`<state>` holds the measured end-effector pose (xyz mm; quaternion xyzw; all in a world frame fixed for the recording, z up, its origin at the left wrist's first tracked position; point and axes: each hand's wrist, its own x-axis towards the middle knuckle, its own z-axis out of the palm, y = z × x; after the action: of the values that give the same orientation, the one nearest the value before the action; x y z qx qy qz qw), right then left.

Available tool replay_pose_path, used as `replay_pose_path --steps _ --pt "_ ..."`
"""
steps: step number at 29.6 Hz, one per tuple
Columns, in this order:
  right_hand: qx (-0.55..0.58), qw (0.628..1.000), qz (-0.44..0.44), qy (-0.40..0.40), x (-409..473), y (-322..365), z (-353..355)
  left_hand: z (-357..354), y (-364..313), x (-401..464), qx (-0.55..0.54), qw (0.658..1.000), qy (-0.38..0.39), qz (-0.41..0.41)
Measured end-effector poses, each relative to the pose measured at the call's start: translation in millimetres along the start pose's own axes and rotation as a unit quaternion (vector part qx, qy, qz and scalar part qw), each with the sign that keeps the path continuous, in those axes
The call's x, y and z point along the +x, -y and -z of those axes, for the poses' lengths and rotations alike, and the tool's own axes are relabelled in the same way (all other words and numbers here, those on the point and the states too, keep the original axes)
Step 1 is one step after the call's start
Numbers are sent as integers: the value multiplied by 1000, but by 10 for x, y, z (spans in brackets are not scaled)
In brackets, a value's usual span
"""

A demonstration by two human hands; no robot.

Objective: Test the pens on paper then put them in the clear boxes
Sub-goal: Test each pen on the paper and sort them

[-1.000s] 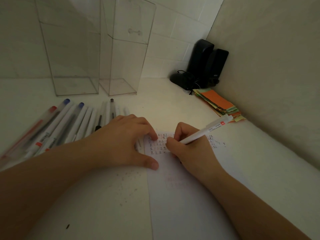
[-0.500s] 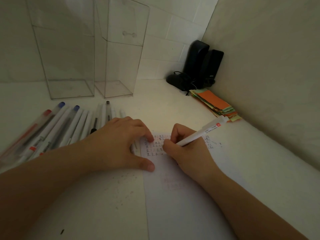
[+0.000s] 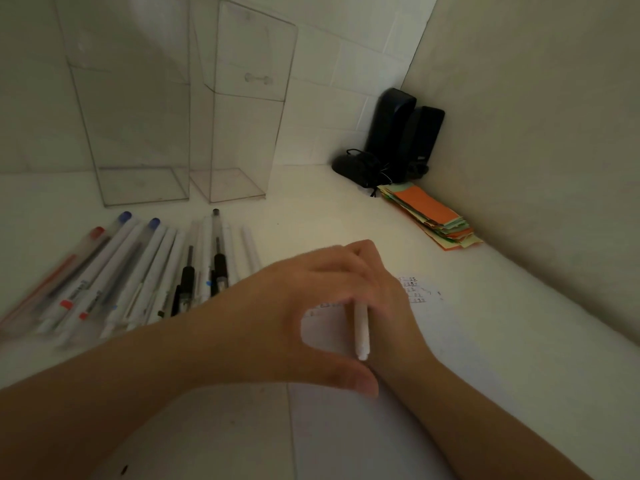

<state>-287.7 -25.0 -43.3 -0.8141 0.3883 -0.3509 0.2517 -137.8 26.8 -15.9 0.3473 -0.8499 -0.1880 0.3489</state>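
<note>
A white pen [image 3: 361, 330] sticks out towards me from between my two hands, over the paper sheet [image 3: 433, 341]. My left hand [image 3: 277, 323] reaches across, its fingers curled over the pen's far end and its thumb spread wide. My right hand [image 3: 394, 327] lies under and beside it with the pen against it; its fingers are hidden. Several pens [image 3: 138, 271] with red, blue and black parts lie in a row at the left. Two tall clear boxes [image 3: 138, 188] [image 3: 228, 188] stand behind them with nothing visible inside.
Black speakers [image 3: 405, 133] and a tangle of cable sit in the back right corner. A stack of coloured paper slips [image 3: 433, 213] lies along the right wall. Small printed marks [image 3: 412, 289] show on the sheet beyond my hands.
My left hand has left the paper's edge and moved right, over my right hand and the pen. The pen has swung from pointing up-right to pointing towards me.
</note>
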Motion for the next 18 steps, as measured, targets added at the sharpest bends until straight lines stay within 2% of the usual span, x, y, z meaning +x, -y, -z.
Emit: replay_pose_path --steps 3,7,12,15,18 --pt "-54 998 10 3 -17 41 26 -25 11 -26 -37 999 4 20" --pt "-32 999 8 10 -16 72 48 14 -14 -40 -51 998 27 38" --pt "-42 999 27 15 -11 62 30 65 1 -37 -35 999 8 33" --pt "-26 999 -1 -19 19 16 27 149 146 -78 36 997 -30 67" --pt "6 998 -46 -50 44 -27 48 193 316 -133 145 979 -10 146"
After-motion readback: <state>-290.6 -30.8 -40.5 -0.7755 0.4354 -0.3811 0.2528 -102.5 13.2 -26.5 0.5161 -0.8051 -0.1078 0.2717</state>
